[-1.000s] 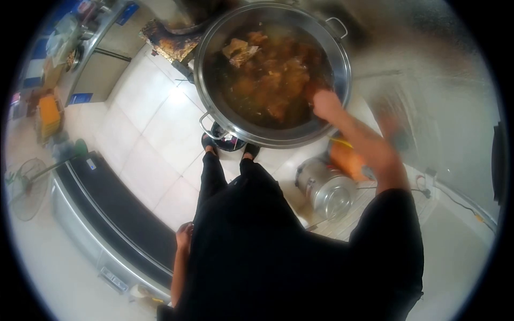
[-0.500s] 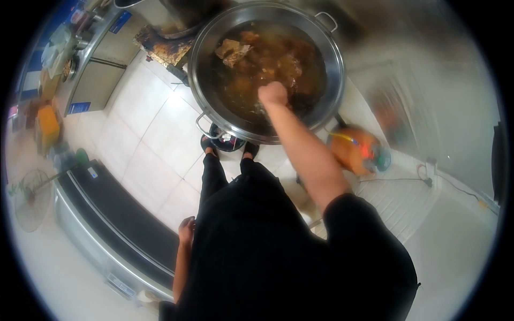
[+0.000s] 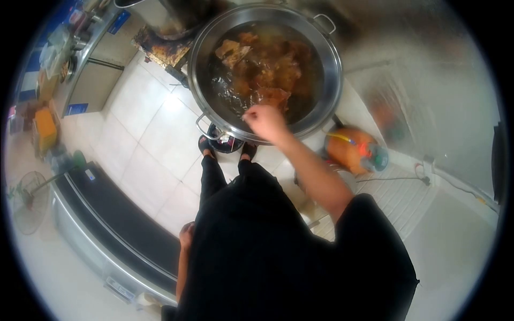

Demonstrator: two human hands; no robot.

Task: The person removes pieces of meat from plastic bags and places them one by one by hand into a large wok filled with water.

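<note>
A wide metal pot [image 3: 333,80] holds dark brown broth [image 3: 222,85] with large pieces of meat [image 3: 284,69] in it. My right hand [image 3: 266,124] is above the near side of the pot, its fingers closed together. Whatever they hold, if anything, is too small to make out. Just beyond that hand, a reddish-brown piece of meat [image 3: 274,97] shows at the surface, and a paler piece [image 3: 230,51] lies farther back. By my left thigh hangs my left hand [image 3: 186,235], fingers curled in and partly hidden against my dark clothing; nothing shows in it.
A black bin [image 3: 226,143] stands on the tiled floor at my feet, beneath the pot's near edge. An orange-brown container [image 3: 342,150] is to the right. A long counter with a black top [image 3: 115,214] runs along the left. Another pot [image 3: 155,16] stands behind on the left.
My right hand has come up and back toward me, from the broth to near the pot's rim. The reddish-brown meat now shows more, with ripples to its left. My left hand has barely moved.
</note>
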